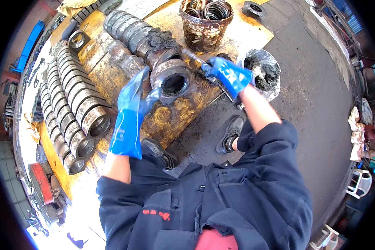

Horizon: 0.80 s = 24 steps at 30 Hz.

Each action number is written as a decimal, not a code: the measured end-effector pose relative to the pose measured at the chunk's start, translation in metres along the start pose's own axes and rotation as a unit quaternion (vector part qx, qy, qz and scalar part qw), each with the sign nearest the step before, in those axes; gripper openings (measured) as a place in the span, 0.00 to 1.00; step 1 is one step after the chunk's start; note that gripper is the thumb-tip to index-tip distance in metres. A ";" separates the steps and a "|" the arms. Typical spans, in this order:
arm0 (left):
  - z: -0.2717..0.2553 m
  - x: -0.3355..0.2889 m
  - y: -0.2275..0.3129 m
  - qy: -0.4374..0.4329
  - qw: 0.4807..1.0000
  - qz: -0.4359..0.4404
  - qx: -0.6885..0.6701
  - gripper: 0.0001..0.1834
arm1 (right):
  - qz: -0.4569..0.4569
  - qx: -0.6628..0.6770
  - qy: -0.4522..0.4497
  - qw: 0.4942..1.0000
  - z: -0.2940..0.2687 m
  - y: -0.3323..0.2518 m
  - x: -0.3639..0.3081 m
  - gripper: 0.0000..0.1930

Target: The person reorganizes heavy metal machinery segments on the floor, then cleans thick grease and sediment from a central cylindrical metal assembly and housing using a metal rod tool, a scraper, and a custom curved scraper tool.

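My left hand (133, 100), in a blue rubber glove, is open with thumb and fingers apart. It hovers at the left side of a greasy metal ring (173, 80) whose dark bore faces me. My right hand (229, 75), gloved the same way, is closed around a slim tool (194, 56) that points left over the ring's far side. The tool's kind is unclear, and its grip is hidden in my fingers. Behind the ring runs a row of similar metal rings (127, 31). A clump of black greasy material (161, 39) lies on that row.
Long rows of stacked rings (81, 100) lie to the left on a stained yellow board (166, 121). A grimy bucket (206, 35) holds several rings at the far side. Near my right hand stands a plastic-lined container (275, 71) with black matter. My shoes (230, 135) are close to the board.
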<state>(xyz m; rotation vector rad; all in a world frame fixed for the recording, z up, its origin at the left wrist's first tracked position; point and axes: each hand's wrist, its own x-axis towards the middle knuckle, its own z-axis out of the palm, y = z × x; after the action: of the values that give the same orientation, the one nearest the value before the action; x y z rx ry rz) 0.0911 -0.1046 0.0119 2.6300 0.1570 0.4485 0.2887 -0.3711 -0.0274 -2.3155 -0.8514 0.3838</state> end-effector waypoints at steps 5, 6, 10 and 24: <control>0.005 0.002 0.013 0.000 0.994 0.099 0.046 0.39 | -0.304 -0.125 -0.047 0.943 -0.028 -0.058 -0.006 0.14; -0.001 -0.003 0.011 -0.077 0.994 0.057 0.060 0.36 | -0.319 -0.188 -0.072 0.926 -0.026 -0.080 0.000 0.12; 0.016 -0.007 0.023 -0.261 0.964 -0.042 0.035 0.21 | -0.179 -0.178 -0.241 0.937 -0.032 -0.126 -0.014 0.10; 0.031 -0.007 0.009 -0.242 0.959 -0.148 0.007 0.27 | 0.201 -0.095 -0.102 0.970 0.010 0.276 -0.169 0.22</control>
<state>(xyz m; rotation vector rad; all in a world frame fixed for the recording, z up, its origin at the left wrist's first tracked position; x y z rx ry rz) 0.0951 -0.1266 -0.0120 2.5816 0.3834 -0.2985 0.2893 -0.6412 -0.2057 -2.6640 -0.5211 0.7535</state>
